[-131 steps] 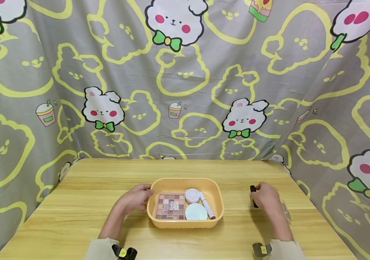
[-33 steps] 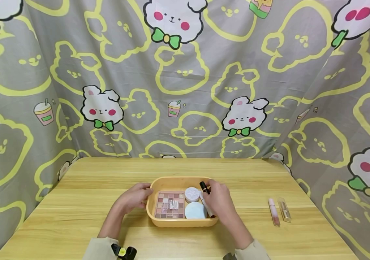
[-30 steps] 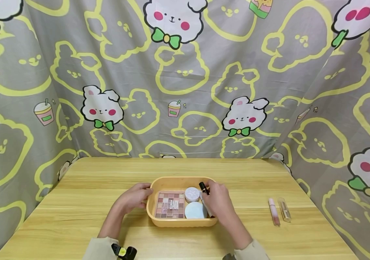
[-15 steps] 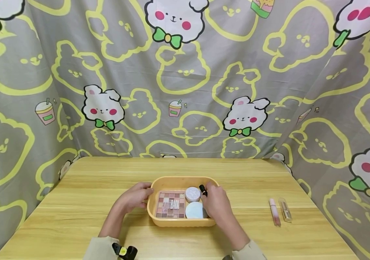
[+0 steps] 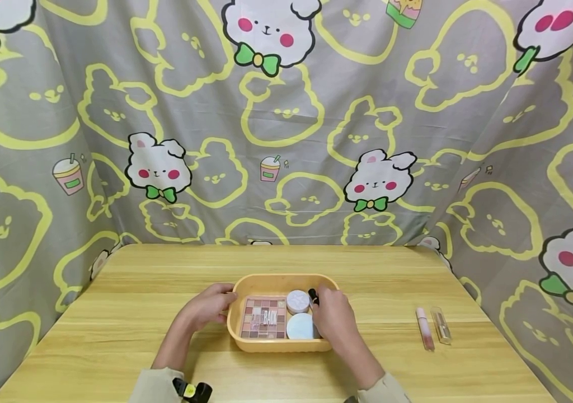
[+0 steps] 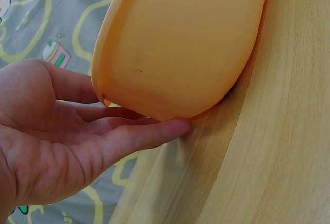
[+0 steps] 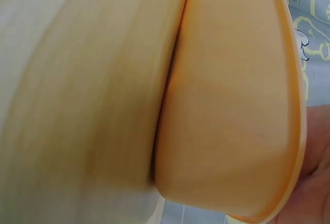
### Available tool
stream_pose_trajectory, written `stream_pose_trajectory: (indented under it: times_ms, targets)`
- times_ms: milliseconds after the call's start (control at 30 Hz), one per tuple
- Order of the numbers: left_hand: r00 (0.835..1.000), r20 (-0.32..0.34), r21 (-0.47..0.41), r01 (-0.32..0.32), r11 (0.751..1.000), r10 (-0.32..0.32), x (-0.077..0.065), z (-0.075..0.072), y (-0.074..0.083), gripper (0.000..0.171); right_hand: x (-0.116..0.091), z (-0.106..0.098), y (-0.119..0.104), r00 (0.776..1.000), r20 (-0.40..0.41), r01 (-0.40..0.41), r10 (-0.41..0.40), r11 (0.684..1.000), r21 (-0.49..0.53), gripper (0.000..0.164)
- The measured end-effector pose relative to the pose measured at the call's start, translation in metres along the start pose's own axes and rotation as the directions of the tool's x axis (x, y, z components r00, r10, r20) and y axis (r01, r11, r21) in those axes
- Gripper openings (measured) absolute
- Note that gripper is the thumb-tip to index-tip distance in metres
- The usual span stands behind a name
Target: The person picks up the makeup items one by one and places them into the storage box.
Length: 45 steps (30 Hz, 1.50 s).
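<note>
An orange plastic bin [image 5: 286,346] stands on the table. My left hand [image 5: 211,305] grips its left end, with a finger over the rim and the thumb [image 6: 175,127] against the outer wall in the left wrist view. My right hand [image 5: 336,314] reaches inside the right end and holds a black cosmetic tube [image 5: 313,294], whose lower part the fingers hide. Inside the bin lie an eyeshadow palette [image 5: 263,318], a small round white case [image 5: 297,302] and a larger pale round compact [image 5: 300,327]. In the right wrist view the bin's wall covers most of the right hand.
On the table [image 5: 165,268] to the right lie a pink-and-white lip gloss tube [image 5: 424,329] and a clear cosmetic tube [image 5: 441,326], side by side. A grey patterned curtain [image 5: 286,134] hangs behind the table and along both sides.
My right hand has carried the black tube leftward from the table into the bin, then lowered it slightly. The white pen-shaped tube there is now hidden behind that hand. My left hand stays put.
</note>
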<state>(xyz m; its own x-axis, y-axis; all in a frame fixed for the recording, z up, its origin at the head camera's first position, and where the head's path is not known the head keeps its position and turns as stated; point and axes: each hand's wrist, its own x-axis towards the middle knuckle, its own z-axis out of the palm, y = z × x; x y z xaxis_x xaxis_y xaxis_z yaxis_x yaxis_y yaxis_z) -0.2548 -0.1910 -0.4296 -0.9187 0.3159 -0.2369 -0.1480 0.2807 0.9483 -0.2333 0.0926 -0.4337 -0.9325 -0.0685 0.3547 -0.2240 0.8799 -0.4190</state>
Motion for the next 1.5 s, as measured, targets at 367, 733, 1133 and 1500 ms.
stream_pose_trajectory:
  times_ms: [367,733,1133,1500]
  targets:
    - [1.0,-0.013,0.006,0.006,1.0,-0.006,-0.0005,0.0002,-0.0002,0.048,0.0001,-0.0009,-0.0015,1.0,-0.014,-0.003,0.003,0.999,-0.045,0.013]
    - [1.0,-0.011,0.005,0.004,1.0,-0.003,-0.0004,0.0009,0.0004,0.048,0.001,-0.0022,-0.0009,1.0,-0.012,0.004,-0.004,0.999,-0.039,0.013]
    - [1.0,-0.009,-0.002,0.003,1.0,-0.003,0.0002,0.0005,-0.0001,0.049,0.0019,-0.0041,-0.0023,0.999,0.042,0.021,-0.02,1.0,-0.021,0.023]
    - [1.0,-0.025,0.01,0.011,1.0,-0.01,0.0006,0.0005,-0.0004,0.048,0.0024,-0.0085,-0.0049,0.99,0.143,-0.017,0.018,1.0,-0.008,0.015]
